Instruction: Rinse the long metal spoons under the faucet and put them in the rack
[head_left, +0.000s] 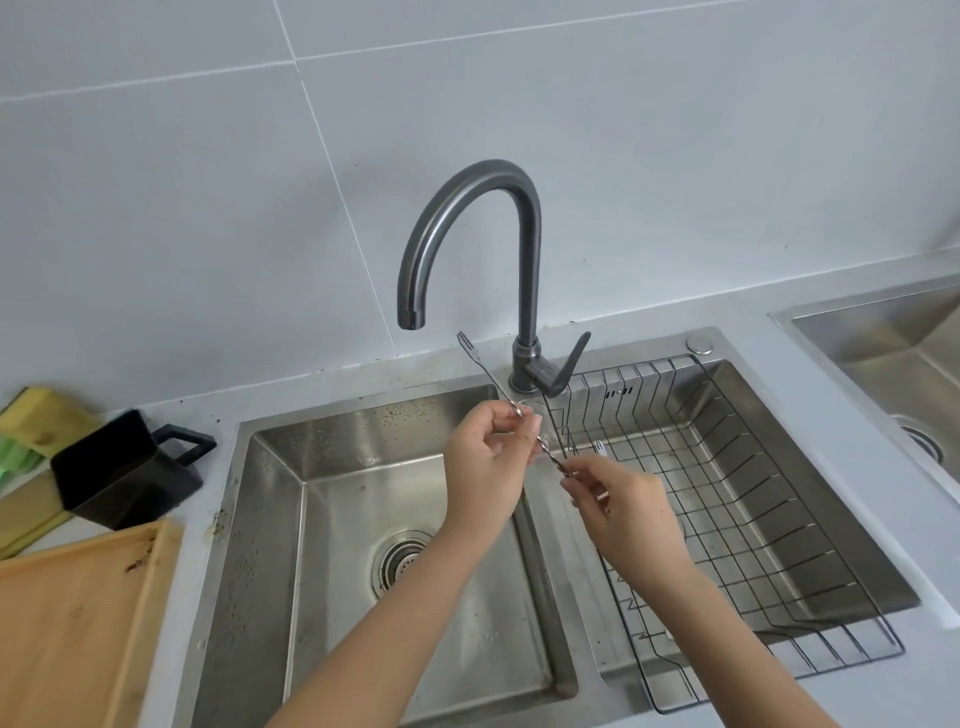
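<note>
A long metal spoon (483, 370) with a twisted shaft and a small forked tip slants up toward the spout of the dark faucet (470, 208). No water is visible at the spout. My left hand (488, 467) pinches the shaft near its middle, above the divider between the two basins. My right hand (623, 514) grips the lower end, so the bowl is hidden. A second small forked tip (600, 447) pokes out just above my right fingers. The wire rack (779, 519) sits in the right basin, under my right hand.
The left basin (337, 499) has a round drain strainer. A black container (124, 473) and a wooden cutting board (78, 623) lie on the counter to the left, with sponges behind them. Another sink (883, 332) is at the far right.
</note>
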